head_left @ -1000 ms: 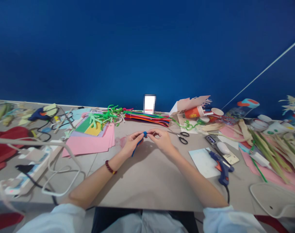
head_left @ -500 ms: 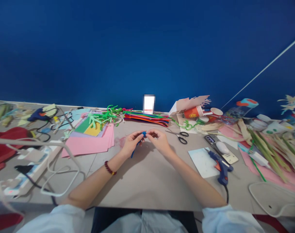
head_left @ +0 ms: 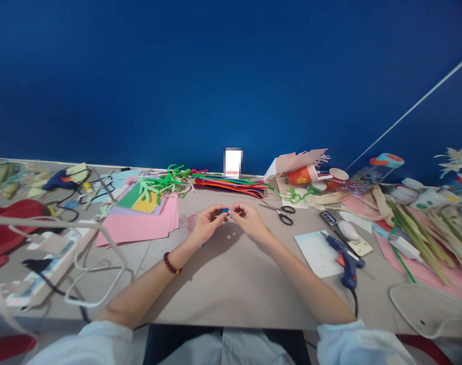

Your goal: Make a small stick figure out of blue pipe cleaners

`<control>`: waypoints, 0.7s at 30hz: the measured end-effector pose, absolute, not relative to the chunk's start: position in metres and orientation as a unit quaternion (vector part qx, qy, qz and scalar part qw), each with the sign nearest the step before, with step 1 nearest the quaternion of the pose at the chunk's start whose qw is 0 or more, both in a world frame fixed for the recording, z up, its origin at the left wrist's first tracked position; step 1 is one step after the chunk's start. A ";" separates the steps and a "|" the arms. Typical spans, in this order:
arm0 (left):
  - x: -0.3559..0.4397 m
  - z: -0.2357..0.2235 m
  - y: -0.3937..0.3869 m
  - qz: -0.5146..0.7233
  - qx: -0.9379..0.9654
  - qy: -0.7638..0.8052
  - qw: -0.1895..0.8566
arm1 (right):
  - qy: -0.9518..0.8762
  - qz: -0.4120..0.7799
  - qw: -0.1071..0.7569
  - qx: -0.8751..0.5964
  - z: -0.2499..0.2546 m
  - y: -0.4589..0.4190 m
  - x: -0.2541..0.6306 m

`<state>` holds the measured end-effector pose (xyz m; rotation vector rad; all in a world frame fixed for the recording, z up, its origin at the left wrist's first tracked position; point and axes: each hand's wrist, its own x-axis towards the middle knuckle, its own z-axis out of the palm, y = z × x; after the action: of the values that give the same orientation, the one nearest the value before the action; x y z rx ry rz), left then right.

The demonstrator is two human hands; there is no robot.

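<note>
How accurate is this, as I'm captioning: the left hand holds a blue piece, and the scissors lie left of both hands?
The side is wrong: the head view shows the scissors lying right of the right hand; the left hand does hold a blue piece.

The small blue piece looks matt, its texture too small to tell. The long multicoloured bundled stems appear fuzzy; the flat pink sheets look like smooth matt paper. The dark-blue pistol-shaped plastic glue gun is smooth — the black-handled scissors have metal blades — and the broad grey tabletop looks matt.
</note>
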<state>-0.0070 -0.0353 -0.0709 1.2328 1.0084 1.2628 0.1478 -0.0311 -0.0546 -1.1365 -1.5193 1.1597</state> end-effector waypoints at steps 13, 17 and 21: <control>-0.013 -0.077 -0.039 0.497 0.626 0.434 0.416 | -0.602 0.529 0.391 -0.453 -0.044 -0.031 0.156; -0.013 -0.076 -0.039 0.491 0.639 0.417 0.420 | -0.599 0.547 0.379 -0.445 -0.041 -0.032 0.159; -0.013 -0.073 -0.039 0.486 0.633 0.422 0.431 | -0.599 0.559 0.381 -0.428 -0.043 -0.030 0.160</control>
<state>-0.0128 -0.0389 -0.0734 1.5782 1.0528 1.2114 0.1601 -0.0301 -0.0426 -1.0929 -1.5274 1.4274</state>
